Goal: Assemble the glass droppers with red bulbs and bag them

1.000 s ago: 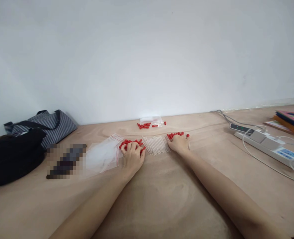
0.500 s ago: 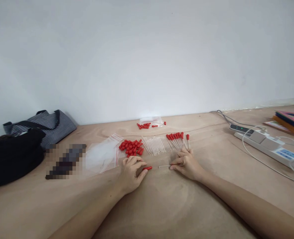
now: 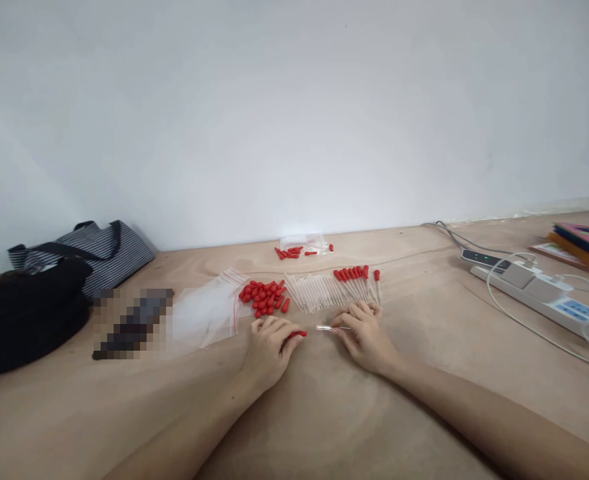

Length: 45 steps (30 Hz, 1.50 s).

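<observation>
My left hand (image 3: 270, 348) pinches a red rubber dropper bulb (image 3: 299, 334), its end poking out past the fingertips to the right. Facing it across a small gap, a thin clear glass tube (image 3: 323, 328) is held between the fingers of my right hand (image 3: 365, 337). Just behind my left hand lies a heap of red bulbs (image 3: 263, 295). Beyond my right hand a row of bare glass tubes (image 3: 314, 293) lies side by side. To its right are several droppers (image 3: 357, 277) with red bulbs on their ends.
Clear zip bags (image 3: 202, 313) lie left of the bulb heap. Smaller red pieces (image 3: 289, 253) and a bag sit near the wall. A striped bag (image 3: 109, 257) and black cloth (image 3: 29, 313) are at left. A power strip (image 3: 539, 293) with cables and colourful folders (image 3: 584, 243) are at right.
My left hand has closed more firmly around the red bulb and shifted slightly right. My right hand has moved slightly left, its fingers now further along the glass tube.
</observation>
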Motion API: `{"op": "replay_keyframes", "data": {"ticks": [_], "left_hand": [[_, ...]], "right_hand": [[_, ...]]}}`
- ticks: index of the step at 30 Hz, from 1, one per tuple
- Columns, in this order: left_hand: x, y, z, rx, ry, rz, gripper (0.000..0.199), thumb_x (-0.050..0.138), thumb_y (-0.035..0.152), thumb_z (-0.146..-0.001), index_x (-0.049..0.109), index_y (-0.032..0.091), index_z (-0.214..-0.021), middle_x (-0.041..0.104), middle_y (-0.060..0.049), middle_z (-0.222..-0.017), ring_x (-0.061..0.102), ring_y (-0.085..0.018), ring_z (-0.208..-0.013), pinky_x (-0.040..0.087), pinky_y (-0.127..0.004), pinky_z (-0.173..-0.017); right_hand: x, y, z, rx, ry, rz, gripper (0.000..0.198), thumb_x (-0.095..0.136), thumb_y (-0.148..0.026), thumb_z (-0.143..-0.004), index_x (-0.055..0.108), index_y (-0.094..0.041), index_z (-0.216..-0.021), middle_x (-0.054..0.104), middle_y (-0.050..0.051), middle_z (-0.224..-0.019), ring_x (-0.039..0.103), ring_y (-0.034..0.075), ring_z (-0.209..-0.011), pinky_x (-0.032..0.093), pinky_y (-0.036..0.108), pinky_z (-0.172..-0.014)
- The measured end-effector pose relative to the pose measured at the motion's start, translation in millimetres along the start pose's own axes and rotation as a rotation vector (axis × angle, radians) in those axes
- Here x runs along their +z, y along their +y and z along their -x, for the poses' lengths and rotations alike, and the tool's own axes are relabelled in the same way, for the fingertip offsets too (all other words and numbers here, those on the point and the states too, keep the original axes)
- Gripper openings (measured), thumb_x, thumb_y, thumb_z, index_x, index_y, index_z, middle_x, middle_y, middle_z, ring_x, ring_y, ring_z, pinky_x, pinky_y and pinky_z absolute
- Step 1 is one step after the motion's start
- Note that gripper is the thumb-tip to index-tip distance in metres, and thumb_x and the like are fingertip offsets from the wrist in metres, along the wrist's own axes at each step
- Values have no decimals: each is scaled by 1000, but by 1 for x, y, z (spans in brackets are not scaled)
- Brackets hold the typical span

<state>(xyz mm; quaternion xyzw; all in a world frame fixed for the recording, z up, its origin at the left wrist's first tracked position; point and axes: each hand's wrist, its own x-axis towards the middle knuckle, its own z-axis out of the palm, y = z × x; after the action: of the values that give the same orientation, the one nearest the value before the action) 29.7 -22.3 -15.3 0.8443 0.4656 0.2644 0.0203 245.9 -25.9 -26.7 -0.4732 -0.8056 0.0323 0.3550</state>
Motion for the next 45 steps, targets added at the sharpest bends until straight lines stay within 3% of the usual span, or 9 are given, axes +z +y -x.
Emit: {"op": "replay_keyframes", "data": {"ticks": [7, 20, 33, 40, 45], "left_hand": [[1, 1, -1, -33, -5, 15, 8, 53, 22, -82, 61, 23, -84, 65, 3, -77, 56, -17, -79, 23, -36, -77], [2, 3, 2, 15, -35, 93, 11, 47, 20, -84, 58, 24, -84, 65, 4, -76, 56, -16, -77, 21, -41, -84], [3, 5, 3, 140, -7, 100, 11, 48, 21, -83, 58, 22, -77, 65, 4, -70, 56, -15, -70, 14, -46, -92], [3, 7, 4, 192, 45, 96, 14, 47, 22, -83, 58, 21, -75, 65, 4, -67, 56, -14, -67, 16, -45, -92], [0, 9, 4, 182, 7, 63, 13, 47, 22, -82, 58, 21, -75, 65, 4, -67, 57, -14, -69, 17, -45, -93]], "right_hand": [[3, -12, 0, -59, -19, 41, 16, 45, -24, -85, 59, -22, -78, 65, 0, -73, 52, 16, -81, 18, 38, -87], [11, -14, 3, -156, -13, -18, 17, 49, -23, -84, 65, -24, -84, 63, -1, -66, 47, 14, -73, 19, 38, -81], [8, -13, -2, -320, 12, 69, 17, 47, -18, -81, 60, -19, -70, 55, -1, -60, 41, 14, -72, 17, 38, -75], [12, -15, -3, -295, -26, 107, 18, 45, -18, -81, 56, -17, -67, 56, -1, -62, 42, 14, -73, 17, 38, -77], [13, -18, -4, -251, -82, 109, 18, 46, -17, -80, 55, -17, -65, 57, -1, -61, 44, 14, -73, 17, 38, -80]]}}
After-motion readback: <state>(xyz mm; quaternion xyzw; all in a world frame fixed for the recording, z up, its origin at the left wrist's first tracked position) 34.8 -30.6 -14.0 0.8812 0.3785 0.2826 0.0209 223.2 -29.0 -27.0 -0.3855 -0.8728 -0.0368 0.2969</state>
